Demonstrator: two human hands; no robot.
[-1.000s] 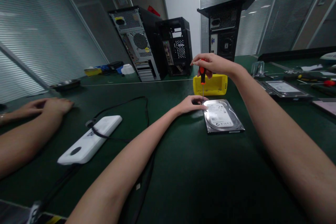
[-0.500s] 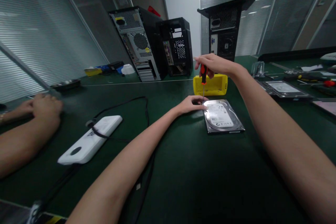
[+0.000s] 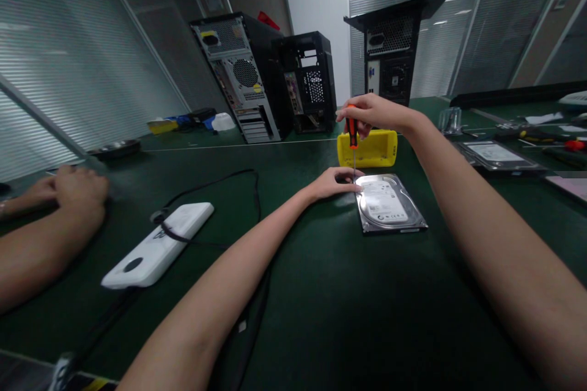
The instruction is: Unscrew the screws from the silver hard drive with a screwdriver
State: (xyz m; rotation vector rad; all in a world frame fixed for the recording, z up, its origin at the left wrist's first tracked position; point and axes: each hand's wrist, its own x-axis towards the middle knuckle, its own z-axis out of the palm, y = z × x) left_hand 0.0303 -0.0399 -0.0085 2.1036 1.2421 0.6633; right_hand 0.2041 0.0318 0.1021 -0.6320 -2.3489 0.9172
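Observation:
A silver hard drive point(image 3: 387, 200) with a white label lies flat on the green table. My left hand point(image 3: 331, 184) grips its far left corner, thumb on the top face and the other fingers at the far edge. Above that corner, my right hand point(image 3: 372, 111) holds a red and black screwdriver point(image 3: 353, 132) nearly upright by its handle. The thin shaft runs down to the corner between my left thumb and forefinger; its very tip is too small to make out. Just behind the drive stands a yellow plastic tray point(image 3: 373, 149).
Computer cases point(image 3: 263, 73) stand at the back, another case point(image 3: 389, 61) to their right. More hard drives point(image 3: 493, 154) and tools point(image 3: 536, 135) lie at right. On the left are a white power bank point(image 3: 160, 247), a black cable point(image 3: 220, 177) and another person's hands point(image 3: 80, 189).
The top of the screwdriver handle has tipped slightly left, and my right fingers have shifted around it. My left hand and the hard drive keep their places.

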